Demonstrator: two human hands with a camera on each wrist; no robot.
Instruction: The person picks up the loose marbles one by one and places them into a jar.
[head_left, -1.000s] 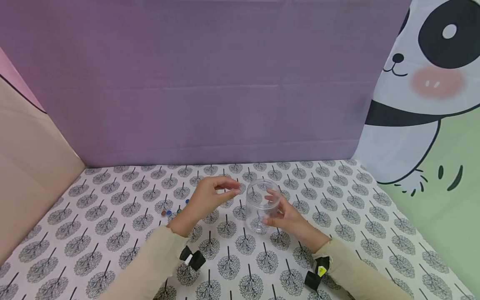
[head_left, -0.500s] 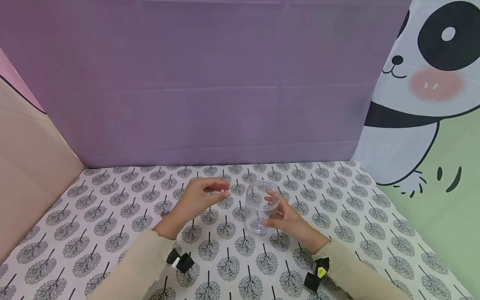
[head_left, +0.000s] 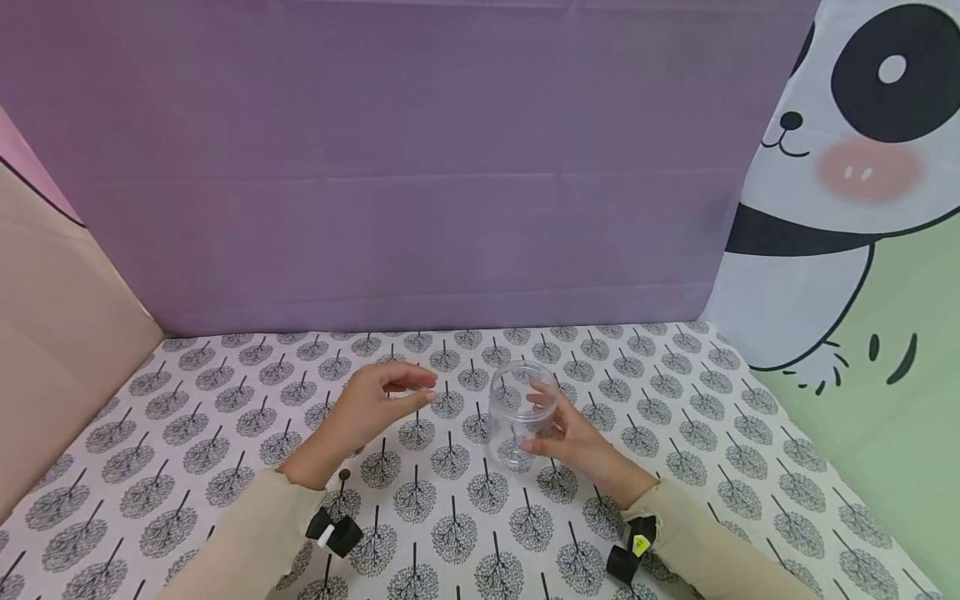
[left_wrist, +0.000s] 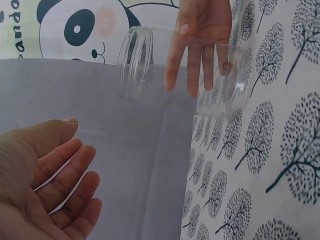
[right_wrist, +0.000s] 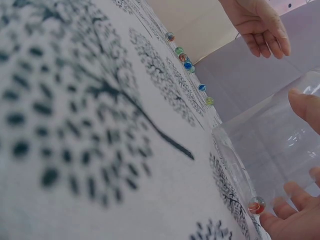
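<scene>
A clear plastic jar (head_left: 517,437) stands upright on the patterned cloth, its mouth uncovered. My right hand (head_left: 566,433) holds it from the right side, the thumb in front and the fingers behind the wall. At the bottom of the jar lies one orange-red glass marble (right_wrist: 256,205). To the left of the jar, my left hand (head_left: 386,398) hovers over the cloth with nothing in it, thumb and fingers apart and loosely bent. Several glass marbles (right_wrist: 202,87) lie in a loose row on the cloth; the left arm hides most of them in the head view.
A white cloth with black tree prints (head_left: 457,542) covers the table. Behind it hangs a purple curtain (head_left: 435,167). A beige panel (head_left: 60,350) closes the left side, and a panda-printed panel (head_left: 810,275) the right.
My left hand has drawn away from the jar toward the left, its forearm now covering the marbles in the head view. The right hand and jar have stayed put.
</scene>
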